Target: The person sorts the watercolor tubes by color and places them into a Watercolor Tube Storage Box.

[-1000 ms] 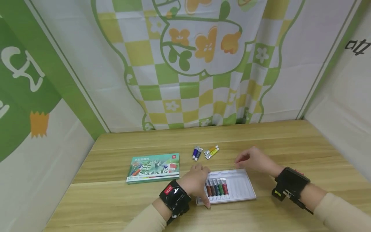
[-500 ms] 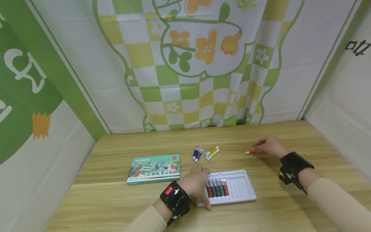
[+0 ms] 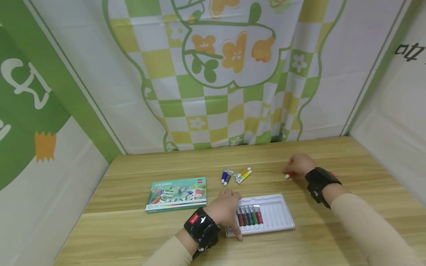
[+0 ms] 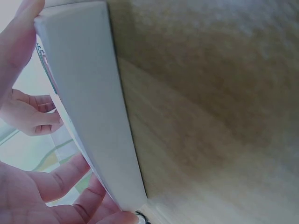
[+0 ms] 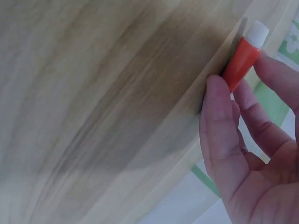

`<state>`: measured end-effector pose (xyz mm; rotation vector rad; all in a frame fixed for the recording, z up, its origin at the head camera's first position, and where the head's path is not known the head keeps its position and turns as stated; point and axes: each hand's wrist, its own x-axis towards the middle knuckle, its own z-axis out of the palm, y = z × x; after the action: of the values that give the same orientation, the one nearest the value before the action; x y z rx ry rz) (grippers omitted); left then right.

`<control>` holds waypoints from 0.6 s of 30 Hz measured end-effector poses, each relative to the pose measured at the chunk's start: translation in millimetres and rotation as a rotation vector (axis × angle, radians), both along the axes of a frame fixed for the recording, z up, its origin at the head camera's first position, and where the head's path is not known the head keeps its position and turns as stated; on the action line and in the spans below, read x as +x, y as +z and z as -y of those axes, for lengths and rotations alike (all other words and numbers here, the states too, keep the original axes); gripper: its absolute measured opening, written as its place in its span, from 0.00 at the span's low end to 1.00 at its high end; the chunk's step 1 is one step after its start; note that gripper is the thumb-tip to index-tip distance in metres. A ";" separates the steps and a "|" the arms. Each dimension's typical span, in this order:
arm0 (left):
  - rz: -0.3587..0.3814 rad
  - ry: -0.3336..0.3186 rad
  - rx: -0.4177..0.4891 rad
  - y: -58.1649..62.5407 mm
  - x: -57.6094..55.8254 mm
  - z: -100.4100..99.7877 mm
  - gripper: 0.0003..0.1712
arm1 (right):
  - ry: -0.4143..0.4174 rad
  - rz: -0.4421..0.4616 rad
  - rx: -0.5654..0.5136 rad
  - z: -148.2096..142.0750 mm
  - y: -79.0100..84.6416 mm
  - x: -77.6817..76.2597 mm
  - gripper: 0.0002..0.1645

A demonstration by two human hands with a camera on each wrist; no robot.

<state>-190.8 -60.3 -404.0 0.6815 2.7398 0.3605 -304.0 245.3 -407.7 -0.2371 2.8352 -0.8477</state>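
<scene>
My left hand (image 3: 224, 208) grips the left end of a white plastic tray (image 3: 277, 199), thumb at the near edge and fingers at the far edge. Several small paint tubes (image 3: 249, 216) lie side by side in its left part, some covered by the hand; the slots on the right hold no tubes. Beyond the tray's right end, my right hand (image 3: 299, 164) pinches an orange-red paint tube (image 5: 241, 63) low over the table, its white cap sticking out past the fingertips. The tray's pale side wall (image 4: 88, 93) fills much of the left wrist view.
Two blue paint tubes (image 3: 226, 177) and, beside them, an orange-yellow and a yellow tube (image 3: 245, 176) lie behind the tray. A green illustrated paint box (image 3: 176, 194) lies to the left on the wooden table (image 3: 133, 236). A patterned curtain (image 3: 219, 107) hangs behind.
My right hand has moved from the tray's far right corner to farther back and right. The orange-red tube came into view in its fingers and has turned. My left hand stays put.
</scene>
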 end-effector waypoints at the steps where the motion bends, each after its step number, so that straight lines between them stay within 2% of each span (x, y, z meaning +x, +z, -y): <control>1: 0.002 0.001 0.002 0.0 -0.1 0.1 0.66 | 0.000 0.004 0.000 1.0 -0.2 -0.4 0.15; 10: 0.021 0.012 0.008 1.5 0.1 0.1 0.66 | -0.004 0.058 -0.063 4.8 0.9 -1.5 0.07; 14: 0.022 0.012 0.009 2.7 0.7 0.1 0.66 | -0.007 0.070 -0.060 2.7 1.3 -1.2 0.13; 18: 0.018 0.015 0.012 3.4 2.0 0.3 0.66 | -0.005 0.103 -0.103 -1.8 0.0 -1.5 0.21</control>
<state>-188.8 -60.6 -400.6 0.6581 2.7286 0.3846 -305.5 247.1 -407.8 -0.1935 2.7015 -0.9790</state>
